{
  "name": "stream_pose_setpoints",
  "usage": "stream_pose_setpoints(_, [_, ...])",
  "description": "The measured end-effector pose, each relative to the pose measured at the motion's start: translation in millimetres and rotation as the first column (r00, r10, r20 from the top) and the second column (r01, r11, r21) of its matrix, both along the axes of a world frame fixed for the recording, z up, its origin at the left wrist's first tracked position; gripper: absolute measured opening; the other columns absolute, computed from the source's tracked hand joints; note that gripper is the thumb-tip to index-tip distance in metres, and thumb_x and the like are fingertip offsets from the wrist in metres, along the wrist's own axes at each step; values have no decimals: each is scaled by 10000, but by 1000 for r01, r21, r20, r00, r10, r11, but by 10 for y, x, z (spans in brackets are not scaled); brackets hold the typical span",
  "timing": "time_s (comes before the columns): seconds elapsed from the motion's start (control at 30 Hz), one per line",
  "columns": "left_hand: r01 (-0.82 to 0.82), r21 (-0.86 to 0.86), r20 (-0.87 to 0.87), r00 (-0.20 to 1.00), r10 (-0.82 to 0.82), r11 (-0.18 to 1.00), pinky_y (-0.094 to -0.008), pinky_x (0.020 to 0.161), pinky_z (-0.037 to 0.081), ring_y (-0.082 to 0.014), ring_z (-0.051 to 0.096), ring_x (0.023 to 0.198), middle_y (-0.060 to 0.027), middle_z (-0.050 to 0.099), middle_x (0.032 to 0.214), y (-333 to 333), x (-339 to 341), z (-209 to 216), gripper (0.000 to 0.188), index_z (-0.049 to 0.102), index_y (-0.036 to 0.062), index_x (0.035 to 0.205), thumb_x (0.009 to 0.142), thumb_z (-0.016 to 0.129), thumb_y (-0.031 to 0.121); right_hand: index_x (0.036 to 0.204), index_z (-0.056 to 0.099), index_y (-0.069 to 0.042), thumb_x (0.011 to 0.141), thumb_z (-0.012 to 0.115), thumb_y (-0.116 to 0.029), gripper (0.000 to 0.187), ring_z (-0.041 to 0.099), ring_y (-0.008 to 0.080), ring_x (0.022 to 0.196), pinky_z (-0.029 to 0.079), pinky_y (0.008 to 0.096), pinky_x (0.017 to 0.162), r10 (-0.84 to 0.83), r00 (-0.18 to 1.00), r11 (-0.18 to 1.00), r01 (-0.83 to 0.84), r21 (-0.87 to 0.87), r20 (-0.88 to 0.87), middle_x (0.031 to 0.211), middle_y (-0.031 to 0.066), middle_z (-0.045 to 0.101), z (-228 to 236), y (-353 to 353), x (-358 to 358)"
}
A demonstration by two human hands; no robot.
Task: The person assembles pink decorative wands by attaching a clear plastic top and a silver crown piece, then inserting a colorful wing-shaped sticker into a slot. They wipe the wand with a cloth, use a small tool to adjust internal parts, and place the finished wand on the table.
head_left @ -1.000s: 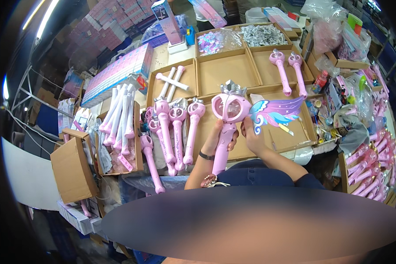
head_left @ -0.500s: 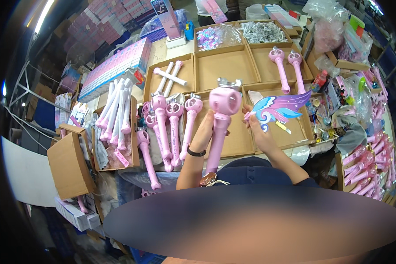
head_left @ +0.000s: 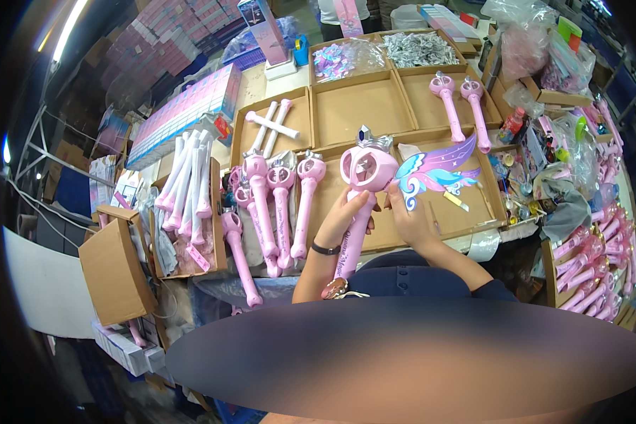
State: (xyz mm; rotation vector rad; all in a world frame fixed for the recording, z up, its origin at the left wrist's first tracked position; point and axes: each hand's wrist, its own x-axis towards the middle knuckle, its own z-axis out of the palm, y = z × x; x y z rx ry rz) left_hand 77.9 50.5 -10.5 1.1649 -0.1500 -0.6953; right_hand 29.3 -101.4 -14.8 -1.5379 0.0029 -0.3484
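Note:
My left hand point(head_left: 340, 220) is wrapped round the handle of a pink toy wand point(head_left: 355, 244), which stands tilted in front of me. Its round head has oval openings and a silver crown on top. Between the fingers of my right hand point(head_left: 413, 222) is a pink-and-blue wing point(head_left: 442, 171), its inner end up against the right side of the wand's head. Whether the two are joined cannot be seen, as my fingers cover part of that spot. Several more crowned pink wands point(head_left: 281, 205) lie to the left of my left hand.
Cardboard trays point(head_left: 364, 106) cover the table ahead. Two pink wands point(head_left: 445, 106) lie at the far right, white sticks point(head_left: 272, 126) at the left. A carton of white handles point(head_left: 189, 184) stands left, a carton of wrapped wands point(head_left: 593, 261) right. Another person point(head_left: 339, 14) stands opposite.
The wing has come left from beside the wand to touch its head. The wand has turned, so the handle's printing and a head opening now face up to me.

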Motion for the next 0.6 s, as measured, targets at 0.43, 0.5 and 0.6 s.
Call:
stream_pose_setpoints(0.43, [-144, 131, 134, 983, 126, 981, -238, 431, 465, -131, 568, 514, -60, 574, 817, -29, -100, 175, 430, 393, 79, 1188, 863, 592, 278, 878, 523, -32, 959, 430, -222, 226, 466, 88, 620, 381, 254, 550, 119, 992, 991, -117, 59, -31, 672, 14, 490, 41, 8, 131])
stream_pose_setpoints(0.5, [-164, 149, 122, 982, 146, 975, -234, 426, 462, -137, 581, 520, -63, 578, 821, 11, -112, 178, 430, 397, 77, 1186, 863, 592, 282, 880, 529, -33, 956, 439, -236, 235, 465, 88, 624, 380, 254, 553, 227, 970, 973, -222, 67, -88, 668, 10, 487, 78, -118, 156])
stream_pose_setpoints(0.6, [-140, 133, 87, 988, 129, 981, -232, 430, 462, -140, 589, 532, -66, 580, 824, 45, -112, 175, 443, 396, 73, 1190, 859, 601, 285, 879, 537, -33, 954, 445, -252, 249, 466, 89, 627, 379, 255, 557, 303, 933, 949, -277, 148, -193, 664, 6, 486, 74, -221, 129])
